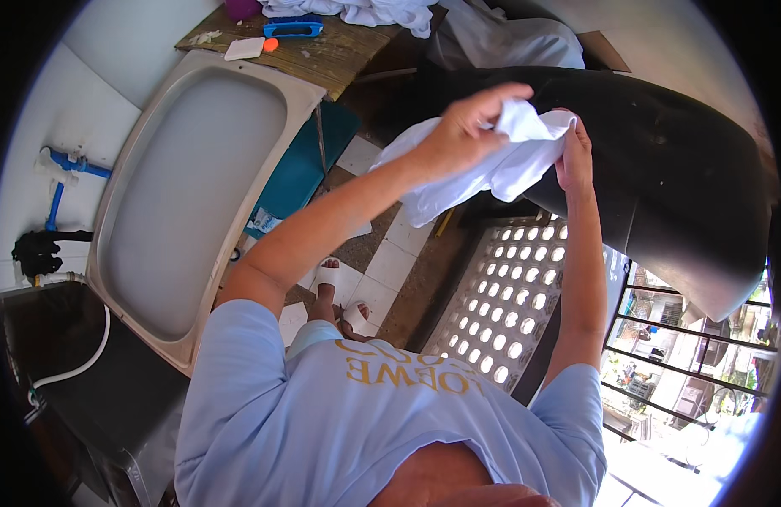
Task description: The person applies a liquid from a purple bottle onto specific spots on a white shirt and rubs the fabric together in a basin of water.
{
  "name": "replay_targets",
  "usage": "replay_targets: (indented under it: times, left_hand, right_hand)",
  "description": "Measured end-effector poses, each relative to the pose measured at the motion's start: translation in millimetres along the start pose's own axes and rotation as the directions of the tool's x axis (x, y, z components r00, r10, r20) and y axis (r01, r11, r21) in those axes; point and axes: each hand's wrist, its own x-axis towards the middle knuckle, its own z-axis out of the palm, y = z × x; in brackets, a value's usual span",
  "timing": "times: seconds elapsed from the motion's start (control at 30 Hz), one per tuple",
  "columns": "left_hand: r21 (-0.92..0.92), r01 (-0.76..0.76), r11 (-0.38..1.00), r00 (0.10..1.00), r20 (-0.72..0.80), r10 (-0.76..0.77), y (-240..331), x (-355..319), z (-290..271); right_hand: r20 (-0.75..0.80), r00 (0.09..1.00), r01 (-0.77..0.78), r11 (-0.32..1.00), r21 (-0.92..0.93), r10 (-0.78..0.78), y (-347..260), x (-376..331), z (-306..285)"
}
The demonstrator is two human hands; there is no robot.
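I hold a white cloth garment [475, 169] up in front of me with both hands. My left hand [468, 127] pinches its upper edge from the left, fingers closed over a fold. My right hand [574, 156] grips the right side of the same bunched edge. The rest of the cloth hangs down toward my left forearm. Behind the cloth runs a large black curved surface [677, 160].
A grey washing machine lid [187, 186] stands open at left, with blue pipes [65, 173] on the wall. A wooden shelf [323, 51] carries a blue brush [293, 28], a soap bar and white laundry [365, 10]. A perforated block wall [508, 296] and railing [694, 355] lie right.
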Motion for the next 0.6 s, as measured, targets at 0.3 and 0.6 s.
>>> replay_targets:
  times: [0.3,0.6]
  left_hand:
    - [0.626,-0.335,0.704,0.924,0.074,0.374,-75,-59,152]
    - [0.664,-0.263,0.7,0.924,-0.035,0.381,-97,-66,173]
  right_hand:
    - [0.366,0.931,-0.097,0.966,0.242,0.002,-29,-5,9]
    - [0.396,0.917,-0.163,0.947,0.276,0.043,-29,-27,32]
